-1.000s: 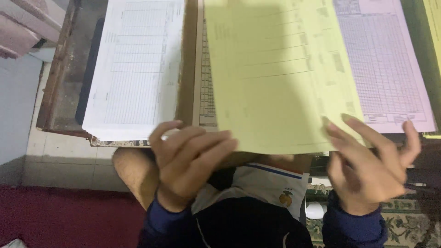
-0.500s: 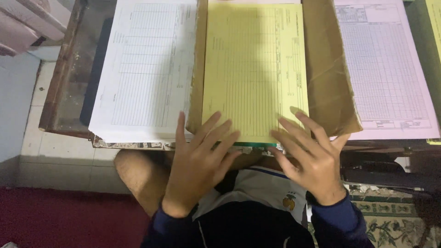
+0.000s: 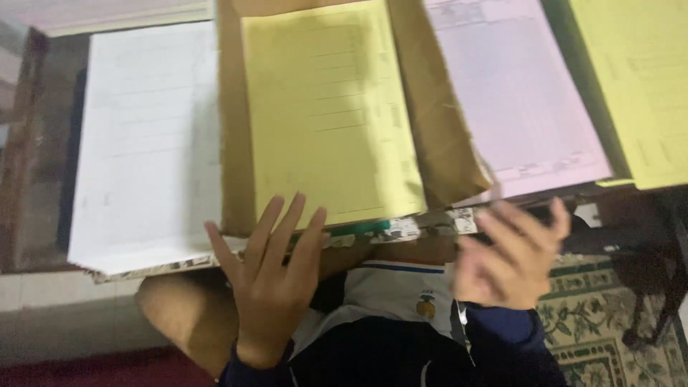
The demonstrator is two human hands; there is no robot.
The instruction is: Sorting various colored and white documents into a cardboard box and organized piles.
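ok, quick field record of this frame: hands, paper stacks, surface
left hand: open, fingers spread, fingertips on the near edge of the yellow sheet
right hand: open, blurred, off the paper, in front of the table edge
yellow sheet: lies on brown cardboard
white stack: beside the cardboard, on the left-hand side
pink stack: on the right-hand side, partly under the cardboard
second yellow stack: far right
floor: patterned rug

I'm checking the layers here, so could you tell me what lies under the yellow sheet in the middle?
The yellow sheet lies on a brown cardboard sheet, whose edges show on both sides. A green strip peeks out below. Whatever lies beneath the cardboard is covered.
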